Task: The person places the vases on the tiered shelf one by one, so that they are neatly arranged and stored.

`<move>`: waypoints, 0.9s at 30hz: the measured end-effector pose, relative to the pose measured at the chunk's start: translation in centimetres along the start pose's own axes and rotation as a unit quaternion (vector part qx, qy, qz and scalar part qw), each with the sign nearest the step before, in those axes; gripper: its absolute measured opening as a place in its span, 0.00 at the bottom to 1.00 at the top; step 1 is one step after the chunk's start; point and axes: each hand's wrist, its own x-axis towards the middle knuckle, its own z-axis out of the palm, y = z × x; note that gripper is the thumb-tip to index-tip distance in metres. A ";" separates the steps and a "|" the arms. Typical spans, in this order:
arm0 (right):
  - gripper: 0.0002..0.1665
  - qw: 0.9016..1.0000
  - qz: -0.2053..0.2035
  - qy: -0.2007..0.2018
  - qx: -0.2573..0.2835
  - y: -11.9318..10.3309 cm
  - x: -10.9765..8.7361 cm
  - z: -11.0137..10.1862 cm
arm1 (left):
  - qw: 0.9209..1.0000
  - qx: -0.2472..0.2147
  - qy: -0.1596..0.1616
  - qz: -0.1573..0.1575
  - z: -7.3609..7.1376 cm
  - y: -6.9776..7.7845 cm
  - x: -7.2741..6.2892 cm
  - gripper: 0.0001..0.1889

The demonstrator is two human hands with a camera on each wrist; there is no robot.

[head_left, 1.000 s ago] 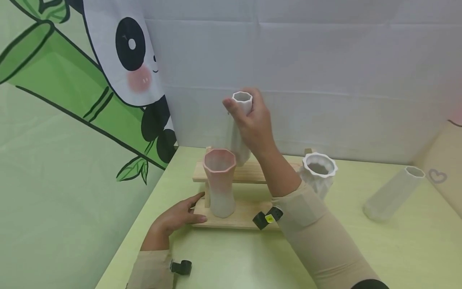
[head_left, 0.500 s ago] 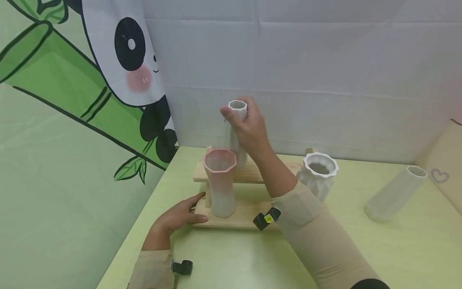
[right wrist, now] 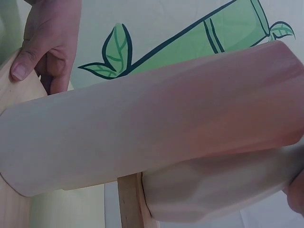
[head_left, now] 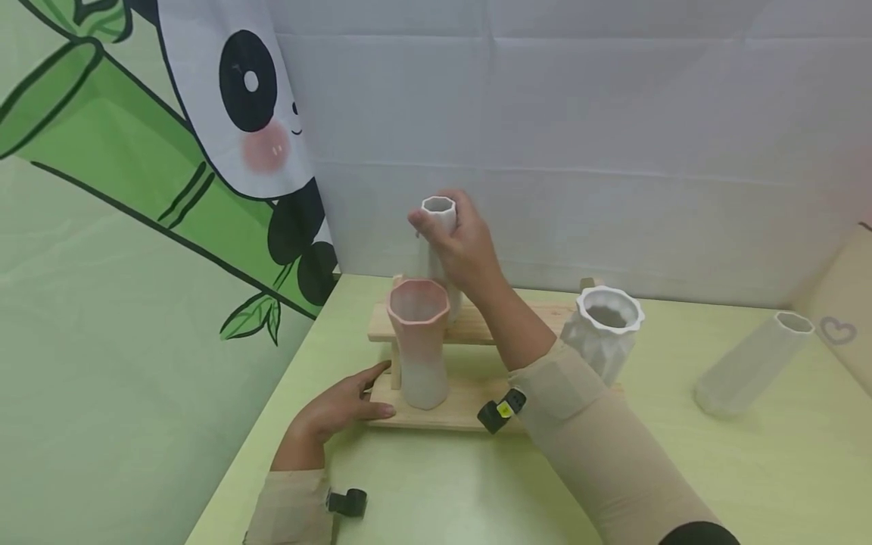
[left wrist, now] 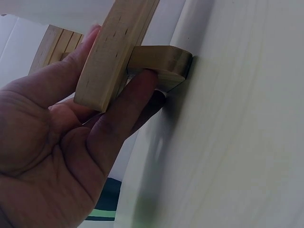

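Note:
My right hand (head_left: 466,246) grips a slim white vase (head_left: 438,227) round its neck. The vase stands upright at the upper board of a two-tier wooden stand (head_left: 473,325), and its base is partly hidden. Just in front, a pink-and-white vase (head_left: 420,348) is on the lower board; in the right wrist view this pink-and-white vase (right wrist: 156,123) overlaps the slim white vase (right wrist: 209,190). My left hand (head_left: 337,409) holds the lower board's left end. The left wrist view has that left hand (left wrist: 61,137) with its fingers about the wooden stand (left wrist: 114,52).
A white faceted vase (head_left: 602,341) is at the stand's right end, its base hidden by my right sleeve (head_left: 586,424). Another tall white vase (head_left: 752,367) is on the table (head_left: 681,462) farther right. A white cloth wall (head_left: 579,151) rises behind.
My right hand has lowered the slim white vase and shifted it slightly left, in behind the pink-and-white vase. My left hand stays on the stand.

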 end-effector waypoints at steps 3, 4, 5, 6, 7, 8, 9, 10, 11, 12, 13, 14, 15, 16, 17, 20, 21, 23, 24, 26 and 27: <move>0.34 1.000 0.001 -0.009 -0.002 -0.1 0.1 0.1 | 1.000 -0.005 -0.002 0.003 0.0 0.0 0.0 0.51; 0.33 1.000 0.003 -0.012 -0.004 -0.1 0.2 0.1 | 1.000 -0.004 -0.003 0.004 0.0 0.0 0.0 0.51; 0.31 1.000 0.006 -0.014 -0.005 -0.1 0.2 0.2 | 1.000 -0.005 -0.003 0.005 0.0 0.0 0.0 0.52; 0.29 1.000 0.008 -0.017 -0.006 -0.2 0.3 0.2 | 1.000 -0.004 -0.004 0.005 0.0 0.0 0.0 0.52; 0.28 1.000 0.010 -0.019 -0.004 -0.2 0.3 0.2 | 1.000 -0.003 -0.004 0.005 0.0 0.0 0.0 0.52; 0.27 1.000 0.012 -0.021 -0.003 -0.2 0.4 0.3 | 1.000 0.000 -0.004 0.005 0.0 0.1 0.0 0.51; 0.26 1.000 0.014 -0.024 -0.001 -0.3 0.5 0.4 | 1.000 0.002 -0.002 0.003 0.0 0.1 0.0 0.51; 0.26 1.000 0.016 -0.026 0.001 -0.3 0.5 0.4 | 1.000 0.003 -0.002 0.001 0.0 0.1 0.0 0.51; 0.25 0.999 0.017 -0.027 0.004 -0.3 0.6 0.4 | 1.000 0.003 -0.001 -0.001 0.1 0.1 0.0 0.51; 0.25 0.999 0.018 -0.028 0.008 -0.3 0.7 0.5 | 1.000 0.004 -0.001 -0.003 0.1 0.2 0.1 0.51; 0.24 0.999 0.018 -0.030 0.014 -0.3 0.7 0.5 | 1.000 0.004 0.000 -0.006 0.1 0.2 0.1 0.51; 0.24 0.999 0.017 -0.032 0.019 -0.2 0.8 0.6 | 1.000 0.004 0.000 -0.009 0.1 0.3 0.1 0.51; 0.23 0.999 0.017 -0.033 0.023 -0.2 0.8 0.6 | 1.000 0.004 0.000 -0.010 0.1 0.3 0.1 0.51; 0.23 0.999 0.016 -0.034 0.028 -0.2 0.8 0.7 | 1.000 0.004 0.000 -0.010 0.2 0.3 0.0 0.51; 0.22 0.999 0.015 -0.035 0.031 -0.2 0.8 0.7 | 1.000 0.004 0.000 -0.010 0.2 0.4 0.0 0.51; 0.22 0.999 0.015 -0.037 0.036 0.0 0.9 0.8 | 1.000 0.002 -0.002 -0.006 0.3 0.5 0.0 0.51; 0.22 0.999 0.016 -0.037 0.036 0.0 0.9 0.8 | 1.000 0.000 -0.003 -0.005 0.3 0.5 0.0 0.51; 0.22 0.998 0.017 -0.038 0.037 0.1 0.9 0.7 | 1.000 -0.001 -0.004 -0.003 0.3 0.6 0.1 0.51; 0.23 0.998 0.019 -0.040 0.039 0.1 0.9 0.7 | 1.000 -0.003 -0.004 -0.002 0.3 0.6 0.1 0.51; 0.23 0.998 0.021 -0.044 0.042 0.1 0.9 0.6 | 1.000 -0.002 -0.004 -0.001 0.3 0.6 0.2 0.51; 0.23 0.998 0.024 -0.047 0.041 0.1 0.9 0.5 | 1.000 -0.003 -0.004 -0.001 0.3 0.6 0.2 0.51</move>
